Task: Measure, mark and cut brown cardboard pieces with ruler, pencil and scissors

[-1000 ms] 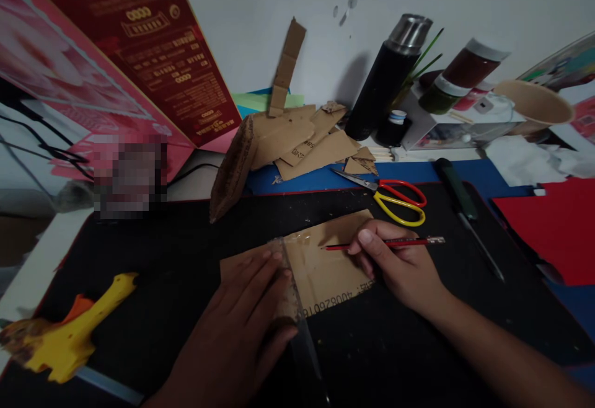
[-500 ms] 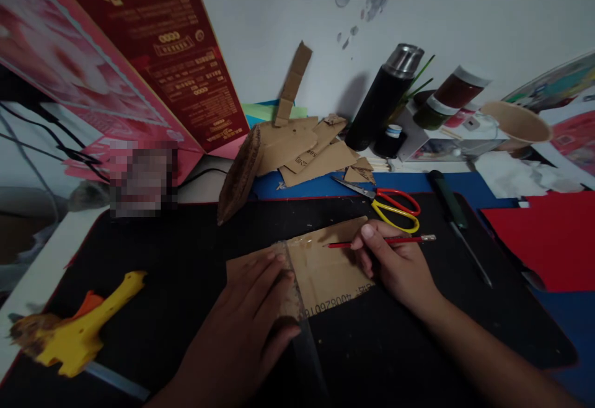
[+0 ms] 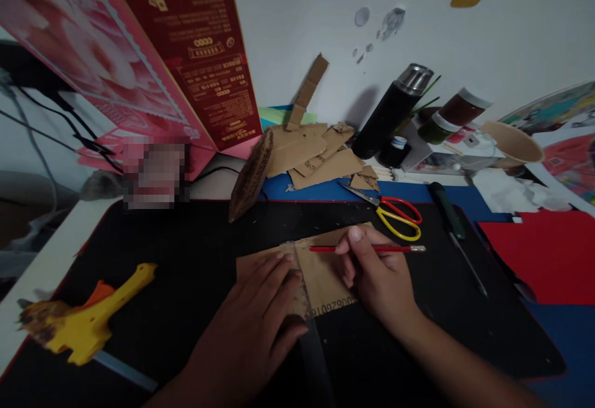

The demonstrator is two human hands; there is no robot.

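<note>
At lower centre of the frame, my left hand (image 3: 253,327) lies spread flat, pressing a clear plastic ruler (image 3: 303,299) onto a flat brown cardboard piece (image 3: 325,274). My right hand (image 3: 376,278) pinches a thin red pencil (image 3: 393,248), its tip near the ruler's edge. The cardboard rests on the black mat (image 3: 186,253) covering the surface. I judge the ruler could skid if pressure eases, skewing any pencil mark. Red-and-yellow scissors (image 3: 400,217) lie just beyond.

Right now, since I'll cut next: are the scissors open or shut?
Shut: the scissors lie with blades together, handle loops side by side.
</note>
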